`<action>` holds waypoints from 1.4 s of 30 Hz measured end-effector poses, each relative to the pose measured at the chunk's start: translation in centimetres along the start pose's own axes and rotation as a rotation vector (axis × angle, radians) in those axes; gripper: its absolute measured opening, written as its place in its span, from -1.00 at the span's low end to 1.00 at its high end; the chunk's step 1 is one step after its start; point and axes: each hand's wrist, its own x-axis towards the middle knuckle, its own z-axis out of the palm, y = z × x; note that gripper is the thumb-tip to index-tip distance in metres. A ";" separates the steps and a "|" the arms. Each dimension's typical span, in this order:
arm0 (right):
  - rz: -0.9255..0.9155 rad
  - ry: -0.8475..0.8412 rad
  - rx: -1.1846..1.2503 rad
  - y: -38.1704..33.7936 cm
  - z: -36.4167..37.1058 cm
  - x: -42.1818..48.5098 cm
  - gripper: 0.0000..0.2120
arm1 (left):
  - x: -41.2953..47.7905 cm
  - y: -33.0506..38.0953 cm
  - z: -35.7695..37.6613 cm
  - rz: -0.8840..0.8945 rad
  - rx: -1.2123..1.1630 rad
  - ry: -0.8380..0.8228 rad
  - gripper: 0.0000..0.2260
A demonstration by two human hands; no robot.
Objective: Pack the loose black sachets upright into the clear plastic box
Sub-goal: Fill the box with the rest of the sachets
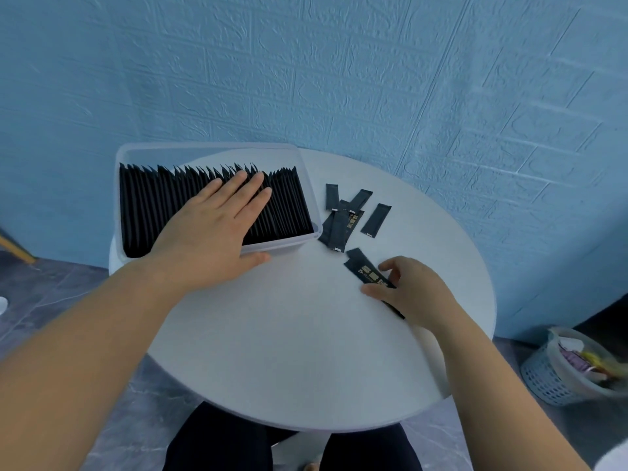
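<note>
The clear plastic box (210,149) stands at the back left of the round white table (289,351), filled with a row of upright black sachets (149,205). My left hand (210,232) lies flat with straight fingers on top of that row, thumb by the box's front wall. Several loose black sachets (343,219) lie scattered just right of the box. My right hand (407,290) pinches a small stack of black sachets with gold print (367,271) against the table, thumb and fingers curled round them.
A blue textured wall rises behind the table. A grey mesh waste basket (557,372) with wrappers stands on the floor at the right. My knees in dark trousers (221,443) sit under the table's near edge.
</note>
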 end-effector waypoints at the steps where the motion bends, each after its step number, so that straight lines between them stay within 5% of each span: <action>1: -0.002 -0.003 0.014 -0.1 -0.1 0.0 -0.65 | -0.1 0.0 0.0 0.002 0.001 0.010 -0.22; 4: -0.028 -0.021 -0.017 -0.4 -0.4 0.1 -0.81 | -0.2 0.2 -0.1 -0.009 -0.008 -0.009 -0.23; 17: -0.169 -0.268 -0.034 -1.7 -3.4 -0.4 -0.82 | 0.1 0.3 -0.6 -0.024 0.049 -0.023 -0.24; 26: -0.333 0.116 0.645 -10.4 -4.1 1.2 -0.83 | 0.1 0.0 0.0 -0.026 0.069 -0.048 -0.25; 32: -0.369 0.215 0.478 -14.4 -0.7 3.8 -0.77 | 0.0 0.2 -0.1 -0.031 0.071 -0.014 -0.25; 37: -0.400 0.138 0.252 -14.5 -0.7 3.5 -0.70 | 0.2 0.0 0.1 -0.015 0.065 0.018 -0.26; 42: -0.396 0.086 0.277 -14.0 -1.0 3.2 -0.76 | 0.2 0.0 0.2 -0.018 0.096 0.037 -0.25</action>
